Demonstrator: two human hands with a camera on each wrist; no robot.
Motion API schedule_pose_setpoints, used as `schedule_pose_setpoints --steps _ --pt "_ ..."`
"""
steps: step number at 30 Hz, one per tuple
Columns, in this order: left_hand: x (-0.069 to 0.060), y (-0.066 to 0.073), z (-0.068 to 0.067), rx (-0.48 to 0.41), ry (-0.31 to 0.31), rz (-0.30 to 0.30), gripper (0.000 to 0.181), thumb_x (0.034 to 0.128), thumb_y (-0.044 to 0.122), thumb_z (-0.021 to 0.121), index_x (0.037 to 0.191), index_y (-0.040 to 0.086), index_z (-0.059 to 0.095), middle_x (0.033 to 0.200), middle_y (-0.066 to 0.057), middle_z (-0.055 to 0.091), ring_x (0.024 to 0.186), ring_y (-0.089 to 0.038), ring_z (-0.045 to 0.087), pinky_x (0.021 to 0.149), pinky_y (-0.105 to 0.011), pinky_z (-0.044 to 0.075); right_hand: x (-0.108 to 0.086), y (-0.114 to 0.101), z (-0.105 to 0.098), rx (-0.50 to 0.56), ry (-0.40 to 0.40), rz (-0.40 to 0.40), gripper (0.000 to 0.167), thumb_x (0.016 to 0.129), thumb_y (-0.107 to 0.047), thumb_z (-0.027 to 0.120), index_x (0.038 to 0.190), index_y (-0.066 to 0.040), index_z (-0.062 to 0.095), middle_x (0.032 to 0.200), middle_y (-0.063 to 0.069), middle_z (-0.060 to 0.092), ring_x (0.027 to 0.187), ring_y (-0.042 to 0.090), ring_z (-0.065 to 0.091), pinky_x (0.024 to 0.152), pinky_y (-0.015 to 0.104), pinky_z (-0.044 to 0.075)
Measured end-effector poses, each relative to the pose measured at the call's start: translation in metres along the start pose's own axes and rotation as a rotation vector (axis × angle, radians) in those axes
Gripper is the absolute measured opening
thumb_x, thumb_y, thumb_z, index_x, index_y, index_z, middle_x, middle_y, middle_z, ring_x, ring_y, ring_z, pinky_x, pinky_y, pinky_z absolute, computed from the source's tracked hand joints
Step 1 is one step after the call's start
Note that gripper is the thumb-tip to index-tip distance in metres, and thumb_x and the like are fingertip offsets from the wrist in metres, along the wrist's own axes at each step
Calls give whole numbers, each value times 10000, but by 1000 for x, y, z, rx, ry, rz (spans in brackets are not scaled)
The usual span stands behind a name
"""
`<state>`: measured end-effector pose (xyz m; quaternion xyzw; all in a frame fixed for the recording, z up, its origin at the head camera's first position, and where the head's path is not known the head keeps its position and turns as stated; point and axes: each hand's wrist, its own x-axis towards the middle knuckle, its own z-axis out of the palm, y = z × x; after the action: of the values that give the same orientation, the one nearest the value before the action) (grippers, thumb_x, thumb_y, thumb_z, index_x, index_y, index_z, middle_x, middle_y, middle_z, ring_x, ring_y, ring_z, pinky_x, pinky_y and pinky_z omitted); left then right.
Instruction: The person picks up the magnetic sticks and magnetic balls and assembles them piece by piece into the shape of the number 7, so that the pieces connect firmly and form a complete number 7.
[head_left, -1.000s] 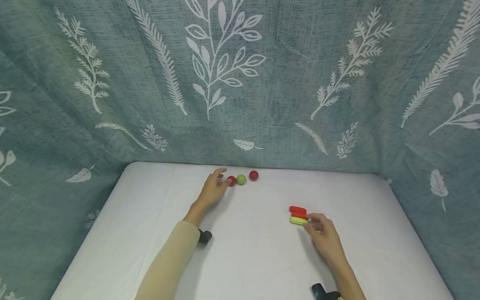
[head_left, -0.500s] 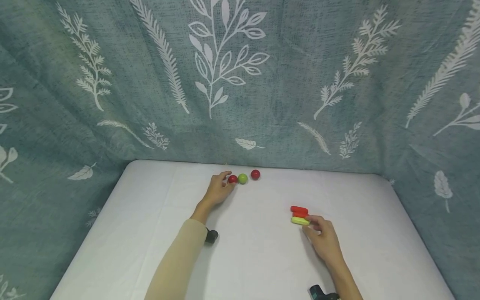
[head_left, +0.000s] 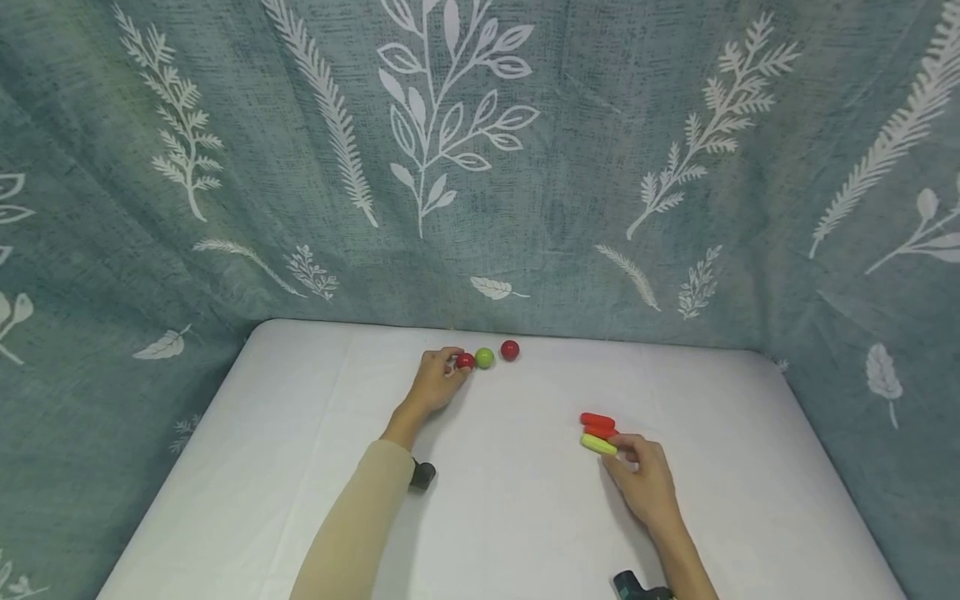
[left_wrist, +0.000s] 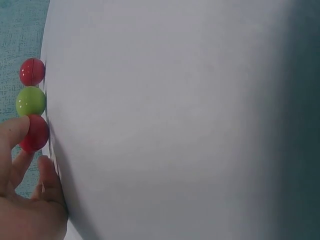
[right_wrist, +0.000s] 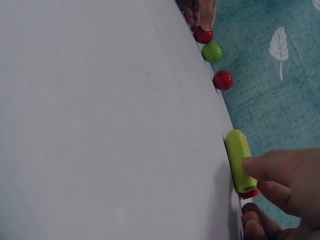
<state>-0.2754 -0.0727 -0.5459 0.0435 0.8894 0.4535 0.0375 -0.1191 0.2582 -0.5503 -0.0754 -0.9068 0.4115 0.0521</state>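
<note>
My left hand (head_left: 433, 383) pinches a shiny red ball (left_wrist: 39, 134) between thumb and fingers near the table's far edge. Just right of it sits a green ball (head_left: 484, 358), and beyond that another red ball (head_left: 510, 350). My right hand (head_left: 647, 482) pinches the near end of a ribbed yellow-green stick (right_wrist: 239, 160), with the thumb on its side. Two red sticks (head_left: 597, 420) lie side by side behind it. In the right wrist view, the yellow-green stick hides most of them; only a red end (right_wrist: 249, 194) shows.
A white-covered table (head_left: 510, 517) spreads beneath both hands. A blue-green curtain (head_left: 562, 167) with white leaf prints hangs behind its far edge and at both sides. Dark camera mounts (head_left: 423, 476) are worn at the wrists.
My left hand has come right and closed around the red ball. The right fingers have taken hold of the yellow-green stick, which has turned slightly away from the red sticks.
</note>
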Motion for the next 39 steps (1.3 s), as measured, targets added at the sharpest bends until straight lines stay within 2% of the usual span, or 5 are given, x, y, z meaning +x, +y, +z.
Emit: schedule_pose_setpoints --steps 16,23,29,34,39 --pt "-3 -1 1 -14 6 9 419 993 228 637 1376 75 559 1334 -187 444 1135 -272 532 963 -417 459 0 -2 4 -43 25 -30 313 897 -72 708 1173 67 657 1224 238 529 1105 372 531 938 538 442" --pt "-3 -2 2 -13 21 8 419 990 220 634 1374 71 559 1345 -192 446 1142 -279 540 970 -417 459 -2 0 6 -71 55 -42 300 901 -81 707 1162 62 670 1202 232 532 1091 372 548 910 545 469" --pt "-5 -1 1 -13 47 -2 422 984 210 647 1366 52 565 1294 -185 494 1131 -280 557 961 -408 470 -3 -5 5 -51 29 -18 303 911 -96 695 1174 53 670 1221 227 533 1116 372 535 925 553 451" --pt "-12 1 -7 -33 55 -20 412 970 220 679 1324 29 593 1179 -145 622 1082 -272 609 925 -408 498 -5 -8 5 -45 14 -8 306 916 -116 703 1187 24 676 1232 206 542 1133 363 541 899 543 479" --pt "-28 8 -12 -64 4 -14 425 965 259 690 1324 53 596 1195 -120 656 1073 -248 637 872 -395 528 -8 -15 1 -45 24 -24 302 914 -112 711 1188 13 680 1211 197 557 1117 372 558 885 536 494"
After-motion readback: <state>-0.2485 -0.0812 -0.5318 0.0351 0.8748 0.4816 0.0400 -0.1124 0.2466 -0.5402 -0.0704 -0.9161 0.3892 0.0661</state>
